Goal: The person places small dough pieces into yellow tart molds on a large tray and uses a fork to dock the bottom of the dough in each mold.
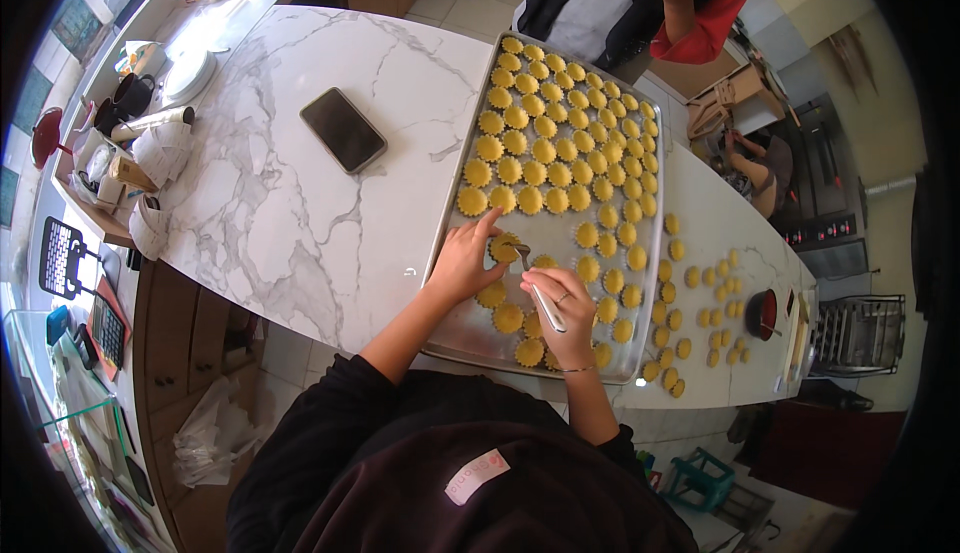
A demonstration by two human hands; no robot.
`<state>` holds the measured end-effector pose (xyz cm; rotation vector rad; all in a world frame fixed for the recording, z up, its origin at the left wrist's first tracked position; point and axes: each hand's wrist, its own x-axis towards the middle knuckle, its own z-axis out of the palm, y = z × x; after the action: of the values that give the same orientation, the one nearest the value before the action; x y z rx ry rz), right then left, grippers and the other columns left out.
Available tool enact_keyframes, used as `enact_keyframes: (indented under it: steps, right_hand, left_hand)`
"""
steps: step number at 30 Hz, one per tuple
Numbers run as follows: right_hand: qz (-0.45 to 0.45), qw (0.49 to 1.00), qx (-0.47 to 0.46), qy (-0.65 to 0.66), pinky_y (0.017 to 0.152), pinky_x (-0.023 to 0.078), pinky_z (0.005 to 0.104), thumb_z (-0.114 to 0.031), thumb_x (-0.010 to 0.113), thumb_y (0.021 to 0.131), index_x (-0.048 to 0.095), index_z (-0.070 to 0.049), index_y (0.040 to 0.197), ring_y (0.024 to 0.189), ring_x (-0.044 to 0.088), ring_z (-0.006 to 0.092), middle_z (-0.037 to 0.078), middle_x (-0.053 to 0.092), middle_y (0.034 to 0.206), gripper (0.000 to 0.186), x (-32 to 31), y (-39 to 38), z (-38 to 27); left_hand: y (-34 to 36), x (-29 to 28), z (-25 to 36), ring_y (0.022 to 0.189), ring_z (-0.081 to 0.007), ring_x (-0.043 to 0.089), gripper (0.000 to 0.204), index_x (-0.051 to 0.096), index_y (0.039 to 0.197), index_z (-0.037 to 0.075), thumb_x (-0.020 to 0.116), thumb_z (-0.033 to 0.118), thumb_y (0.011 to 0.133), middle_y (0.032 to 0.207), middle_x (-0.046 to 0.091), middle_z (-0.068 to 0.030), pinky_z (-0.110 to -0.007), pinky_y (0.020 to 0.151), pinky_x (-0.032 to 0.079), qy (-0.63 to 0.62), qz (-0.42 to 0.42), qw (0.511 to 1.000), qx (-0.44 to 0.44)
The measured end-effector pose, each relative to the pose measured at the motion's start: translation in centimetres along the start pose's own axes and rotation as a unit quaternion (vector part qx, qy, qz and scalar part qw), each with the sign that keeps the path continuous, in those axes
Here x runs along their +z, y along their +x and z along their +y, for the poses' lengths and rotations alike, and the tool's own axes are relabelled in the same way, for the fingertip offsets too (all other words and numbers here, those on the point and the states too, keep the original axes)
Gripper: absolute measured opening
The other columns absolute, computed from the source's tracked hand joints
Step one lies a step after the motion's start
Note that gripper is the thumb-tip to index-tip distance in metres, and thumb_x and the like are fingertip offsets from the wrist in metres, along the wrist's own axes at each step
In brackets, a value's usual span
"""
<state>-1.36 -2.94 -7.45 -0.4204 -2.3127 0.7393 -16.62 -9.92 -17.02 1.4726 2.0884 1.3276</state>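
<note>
My left hand [463,259] steadies a yellow fluted tart shell [504,246] between thumb and fingers, over the metal baking tray [550,226]. In my right hand [566,299] is a fork [548,307] with a pale handle, its tines at that same shell. Whether the tines pierce the dough cannot be made out. Many more tart shells [545,149] stand in rows across the far part of the tray. Others sit near and partly behind my right hand.
A phone [343,130] lies on the marble table [290,223] to the left. Loose yellow tart shells [715,318] and a dark round bowl [761,313] are on the right. Across the tray stands a person in red sleeves [690,38]. Cups and bowls [135,95] crowd the left shelf.
</note>
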Motion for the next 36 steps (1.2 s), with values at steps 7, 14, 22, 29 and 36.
enact_keyframes:
  steps: [7, 14, 22, 29, 36]
  right_hand:
    - [-0.026, 1.0, -0.016, 0.001, 0.066, 0.051, 0.0317, 0.005, 0.074, 0.068, 0.067, -0.007, 0.096, 0.078, 0.062, 0.0239, 0.008, 0.064, 0.09, 0.032, 0.3, -0.3, 0.0]
    - [-0.014, 1.0, 0.002, 0.009, 0.067, 0.052, 0.0307, 0.005, 0.075, 0.068, 0.068, -0.007, 0.097, 0.079, 0.063, 0.0232, 0.008, 0.065, 0.09, 0.032, 0.2, -0.8, 0.2]
    - [0.147, 0.985, 0.067, -0.054, 0.067, 0.054, 0.0301, 0.004, 0.073, 0.076, 0.069, -0.004, 0.092, 0.078, 0.065, 0.0217, 0.011, 0.066, 0.089, 0.019, -5.8, -1.5, -0.6]
    - [0.213, 0.957, 0.173, -0.096, 0.071, 0.053, 0.0302, 0.005, 0.072, 0.077, 0.068, -0.003, 0.093, 0.08, 0.065, 0.0213, 0.011, 0.066, 0.09, 0.018, -8.8, -6.2, 0.6]
    - [0.256, 0.937, 0.226, -0.075, 0.073, 0.052, 0.0279, 0.006, 0.071, 0.077, 0.069, -0.002, 0.094, 0.083, 0.063, 0.019, 0.011, 0.065, 0.092, 0.018, -10.1, -8.8, 0.7]
  left_hand:
    - [0.0, 0.0, -0.1, 0.103, -0.0278, 0.058, 0.086, 0.031, 0.14, 0.008, 0.077, 0.019, 0.068, 0.104, 0.065, -0.007, -0.043, 0.089, 0.042, 0.004, 0.001, 1.0, 0.001]
    - [-0.1, 0.0, 0.0, 0.105, -0.0268, 0.058, 0.088, 0.03, 0.142, 0.009, 0.078, 0.018, 0.068, 0.107, 0.063, -0.005, -0.043, 0.091, 0.042, 0.014, -0.006, 1.0, -0.004]
    - [0.3, 0.7, 0.1, 0.106, -0.0269, 0.057, 0.088, 0.029, 0.143, 0.01, 0.077, 0.019, 0.07, 0.108, 0.064, -0.0057, -0.043, 0.092, 0.041, 0.014, -0.028, 1.0, -0.002]
    - [2.5, 1.4, 3.5, 0.109, -0.0296, 0.055, 0.082, 0.032, 0.142, 0.011, 0.075, 0.024, 0.072, 0.112, 0.063, -0.009, -0.045, 0.093, 0.041, 0.052, -0.121, 0.991, 0.028]
    - [7.5, 3.8, 5.6, 0.113, -0.0292, 0.052, 0.065, 0.044, 0.135, 0.009, 0.069, 0.017, 0.076, 0.119, 0.058, -0.0108, -0.045, 0.095, 0.039, 0.073, -0.109, 0.989, 0.076]
